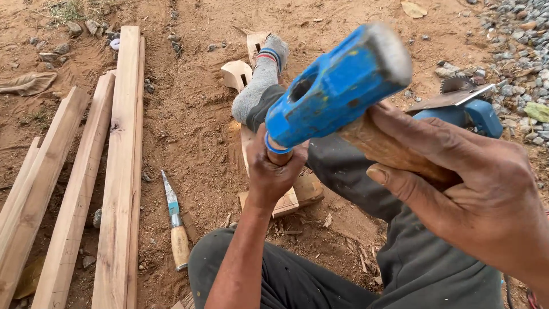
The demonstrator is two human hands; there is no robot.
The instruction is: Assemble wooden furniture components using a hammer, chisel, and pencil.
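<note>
Right hand (474, 194): it is gripping the wooden handle (394, 151) of the hammer, fingers clenched round it from above and thumb lying along the near side.
Hammer head (337, 86): blue, worn and chipped, it is being held up close to the camera, above the person's lap; its pale striking face is pointing up and to the right, its other end down and to the left.
Long axis of the head: it is running from lower left to upper right, crossing the handle, which is slanting from the head down to the right into the right hand.
Left hand (274, 174): it is closing its fingers round the butt of a wooden-handled tool (278, 155), probably a chisel, whose metal-ringed top is showing just above the fist.
Key relation: the lower end of the hammer head is sitting right over the ringed top, touching or nearly so; I cannot tell which.
Nearer hand: the left is directly beneath the head, the right is out along the handle, to the right.
Workpiece (286, 200): a pale wooden block is lying on the sandy ground below the left hand, beside the outstretched leg with its grey sock (257, 86).
Knife (174, 220): it is lying on the sand at the left, blade pointing away, just right of the planks (117, 171), well apart from both hands.
Power saw (463, 106): blue, it is resting beyond the right hand, near the gravel.
</note>
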